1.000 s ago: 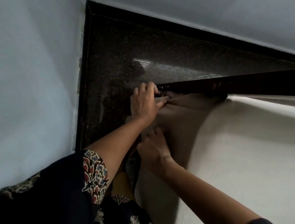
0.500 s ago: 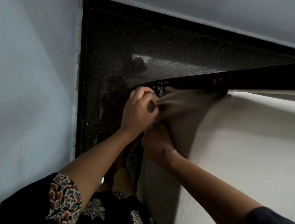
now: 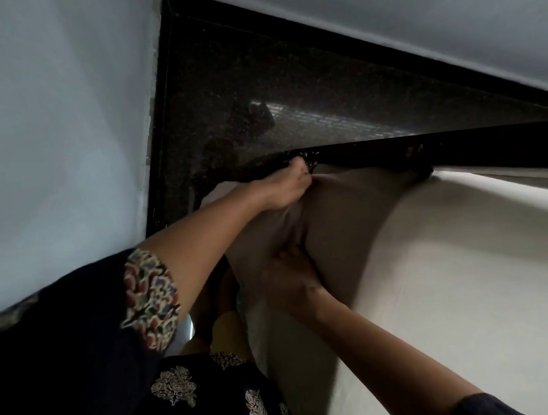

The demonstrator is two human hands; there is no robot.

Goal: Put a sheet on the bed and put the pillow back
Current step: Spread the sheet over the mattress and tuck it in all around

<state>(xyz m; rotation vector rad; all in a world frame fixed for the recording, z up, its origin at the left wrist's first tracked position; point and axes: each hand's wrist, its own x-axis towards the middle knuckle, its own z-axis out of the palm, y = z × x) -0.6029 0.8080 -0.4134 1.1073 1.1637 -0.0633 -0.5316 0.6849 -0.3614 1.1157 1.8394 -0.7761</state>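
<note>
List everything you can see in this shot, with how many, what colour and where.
sheet: one, cream, spread across the right, bunched at the corner
rail: one, black, along the sheet's far edge
floor: one, dark speckled and glossy, beyond the rail
walls: two, pale grey-white, left and top right
garment: one, dark with floral print, bottom left
left hand: one, grips the sheet's corner by the rail
right hand: one, blurred, on the sheet below the left hand

At frame centre the sheet (image 3: 346,219) is hiding fingertips of the left hand (image 3: 280,189); just below, the right hand (image 3: 292,284) is showing blurred.
</note>
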